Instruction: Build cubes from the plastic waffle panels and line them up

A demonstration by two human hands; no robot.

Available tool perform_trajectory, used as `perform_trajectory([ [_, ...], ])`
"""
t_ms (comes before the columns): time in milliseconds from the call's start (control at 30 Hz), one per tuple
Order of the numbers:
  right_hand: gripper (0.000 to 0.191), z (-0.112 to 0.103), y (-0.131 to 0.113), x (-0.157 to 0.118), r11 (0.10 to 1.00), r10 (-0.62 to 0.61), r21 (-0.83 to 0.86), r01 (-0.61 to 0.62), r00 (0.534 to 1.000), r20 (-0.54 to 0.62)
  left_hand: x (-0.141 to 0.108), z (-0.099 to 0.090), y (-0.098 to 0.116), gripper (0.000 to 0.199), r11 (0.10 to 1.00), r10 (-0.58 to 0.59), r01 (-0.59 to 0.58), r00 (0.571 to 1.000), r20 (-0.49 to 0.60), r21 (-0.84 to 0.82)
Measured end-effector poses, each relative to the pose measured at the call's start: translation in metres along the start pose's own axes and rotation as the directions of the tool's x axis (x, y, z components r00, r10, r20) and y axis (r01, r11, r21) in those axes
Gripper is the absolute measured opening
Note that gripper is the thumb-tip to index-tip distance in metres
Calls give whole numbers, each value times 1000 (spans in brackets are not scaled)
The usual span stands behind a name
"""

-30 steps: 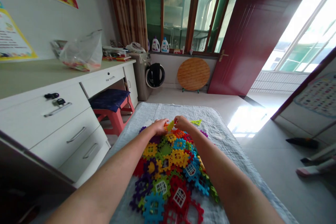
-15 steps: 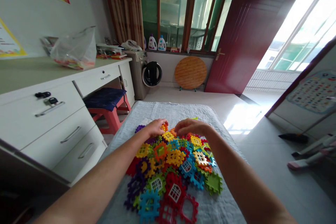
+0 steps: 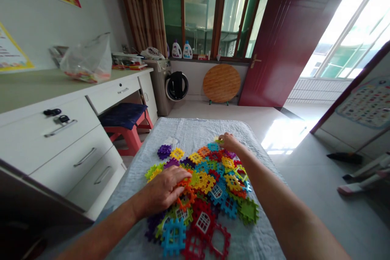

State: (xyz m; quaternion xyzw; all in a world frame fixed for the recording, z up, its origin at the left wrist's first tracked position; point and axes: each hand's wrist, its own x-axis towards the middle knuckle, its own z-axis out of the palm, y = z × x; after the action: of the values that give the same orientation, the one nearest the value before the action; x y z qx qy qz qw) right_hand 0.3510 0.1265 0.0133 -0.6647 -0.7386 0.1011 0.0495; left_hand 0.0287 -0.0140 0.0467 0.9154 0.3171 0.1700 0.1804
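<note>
A heap of colourful plastic interlocking building pieces (image 3: 202,201) covers the cloth-topped table (image 3: 195,128). My left hand (image 3: 166,185) is over the heap's left side, its fingers closed on an orange building piece (image 3: 186,197). Farther off, at the heap's back right, my right hand (image 3: 230,142) pinches a yellow-green building piece (image 3: 218,139). Just in front of that hand lie a blue piece (image 3: 213,146) and an orange piece (image 3: 204,151). A purple piece (image 3: 164,151) and a yellow piece (image 3: 177,153) rest at the back left.
A white desk (image 3: 76,134) with a plastic bag (image 3: 91,59) on it stands to the left. A red stool (image 3: 129,128) with a dark cushion is tucked beside it. Behind are a washing machine (image 3: 160,89), a round wooden tabletop (image 3: 222,83) and a red door (image 3: 292,36).
My left hand has come back nearer and closed on an orange piece. My right hand has moved slightly away, to the yellow-green piece at the back. Purple and yellow pieces now show at back left.
</note>
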Motion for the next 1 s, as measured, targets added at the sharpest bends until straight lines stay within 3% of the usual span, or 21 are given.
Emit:
perform_trajectory([
  [100,34,-12,-5,-11,997,-70,-6,71,995,66,-6,-4,-1,31,999,-25,23,999,-35,-39],
  [200,34,-32,-13,-31,985,-164,76,154,976,144,4,-10,-23,30,990,-141,138,982,-125,-30],
  [267,38,-46,-21,-43,937,-314,239,254,911,267,17,-12,-47,37,959,-273,282,942,-195,17],
  [333,42,-55,-30,-51,876,-445,376,302,807,388,32,-11,-72,52,902,-399,421,898,-187,97],
  [367,41,-57,-35,-52,863,-466,403,303,785,407,40,-10,-83,60,870,-452,473,878,-158,138],
  [400,40,-55,-40,-50,870,-451,396,293,797,401,47,-8,-92,66,832,-510,527,850,-134,174],
  [467,40,-45,-52,-44,916,-353,306,257,882,313,59,-3,-104,70,780,-590,589,805,-68,212],
  [500,43,-37,-58,-39,943,-291,240,231,922,256,64,0,-107,70,776,-601,594,798,-36,214],
  [567,64,-20,-72,-31,968,-233,140,210,956,177,72,6,-110,68,782,-601,587,800,2,209],
  [667,81,-1,-94,-24,983,-182,37,178,960,213,81,11,-109,63,798,-586,570,810,26,194],
  [800,68,4,-112,-24,983,-175,-13,182,961,214,91,6,-106,48,841,-534,521,843,69,145],
  [1000,54,0,-115,-28,954,-300,46,296,940,164,93,1,-98,29,906,-412,421,902,131,-42],
])
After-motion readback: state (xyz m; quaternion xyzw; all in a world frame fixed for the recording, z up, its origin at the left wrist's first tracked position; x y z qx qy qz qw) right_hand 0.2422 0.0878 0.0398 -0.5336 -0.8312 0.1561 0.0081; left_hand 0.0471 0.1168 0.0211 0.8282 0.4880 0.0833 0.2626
